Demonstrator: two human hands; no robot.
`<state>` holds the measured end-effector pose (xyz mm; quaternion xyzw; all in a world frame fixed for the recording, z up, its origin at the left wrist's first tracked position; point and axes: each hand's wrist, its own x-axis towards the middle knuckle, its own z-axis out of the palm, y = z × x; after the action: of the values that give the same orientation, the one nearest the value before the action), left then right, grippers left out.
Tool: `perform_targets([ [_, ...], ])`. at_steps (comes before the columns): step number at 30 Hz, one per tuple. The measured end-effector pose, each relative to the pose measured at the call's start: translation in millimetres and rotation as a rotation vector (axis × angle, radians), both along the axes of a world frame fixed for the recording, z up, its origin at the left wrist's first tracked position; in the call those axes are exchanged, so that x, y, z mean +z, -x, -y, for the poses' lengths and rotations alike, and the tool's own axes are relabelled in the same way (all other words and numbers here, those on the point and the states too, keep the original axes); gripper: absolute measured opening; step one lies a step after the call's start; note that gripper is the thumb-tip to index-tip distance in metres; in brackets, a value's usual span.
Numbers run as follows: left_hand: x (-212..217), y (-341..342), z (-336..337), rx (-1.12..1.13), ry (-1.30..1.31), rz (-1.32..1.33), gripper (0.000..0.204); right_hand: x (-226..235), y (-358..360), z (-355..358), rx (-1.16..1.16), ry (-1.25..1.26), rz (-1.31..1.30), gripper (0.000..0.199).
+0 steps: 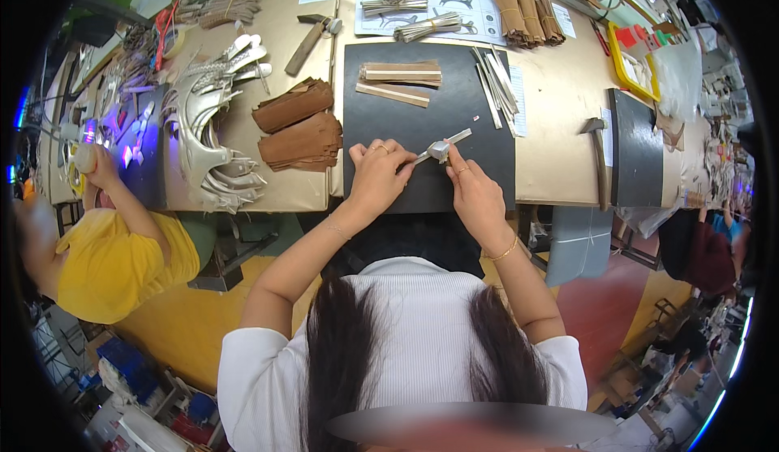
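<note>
Over the black mat (pixel 466 184) in front of me, both hands work at one narrow pale strip (pixel 461 136). My left hand (pixel 378 178) pinches its near left end between thumb and fingers. A small, blocky silvery piece (pixel 439 152) sits around or on top of the strip; which one I cannot tell. My right hand (pixel 477 196) grips that piece at its right side with the fingertips. Farther up the mat lie brown strips (pixel 402 73) with a pale line along them, and one more such strip (pixel 393 95) just below. Loose pale strips (pixel 497 83) lie fanned at the mat's right edge.
Left of the mat are brown leather stacks (pixel 299 142), silvery straps (pixel 195 127) and a hammer (pixel 307 45). Tied strip bundles (pixel 428 27) and brown bundles (pixel 531 18) lie at the back. Rightward are another hammer (pixel 600 160) and a yellow tray (pixel 653 83). A yellow-shirted person (pixel 122 257) sits left.
</note>
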<state>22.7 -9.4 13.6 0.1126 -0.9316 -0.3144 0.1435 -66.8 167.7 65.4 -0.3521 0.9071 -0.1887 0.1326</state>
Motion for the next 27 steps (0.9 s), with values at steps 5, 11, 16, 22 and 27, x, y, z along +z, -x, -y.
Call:
perform_targets([
  [5,-1.3,-2.0,-3.5,-0.083,0.301,-0.089,0.005,1.5,-2.3,4.2,0.023,0.221,-0.058,0.045],
  [11,-3.4,-2.1,-3.4,-0.121,0.422,-0.149,0.012,-1.6,-8.2,6.6,0.059,0.038,-0.045,0.046],
  [16,-6.6,-3.5,-3.5,-0.123,0.439,-0.146,0.014,-2.9,-10.0,5.2,0.043,0.208,-0.118,0.047],
  [22,-7.9,-12.3,5.0,-0.098,0.251,-0.169,0.014,-9.0,-13.1,5.9,0.051,0.081,-0.073,0.047],
  [27,-6.2,-17.4,6.6,-0.144,0.337,-0.159,0.015,-6.8,-10.2,5.9,0.069,0.117,-0.081,0.048],
])
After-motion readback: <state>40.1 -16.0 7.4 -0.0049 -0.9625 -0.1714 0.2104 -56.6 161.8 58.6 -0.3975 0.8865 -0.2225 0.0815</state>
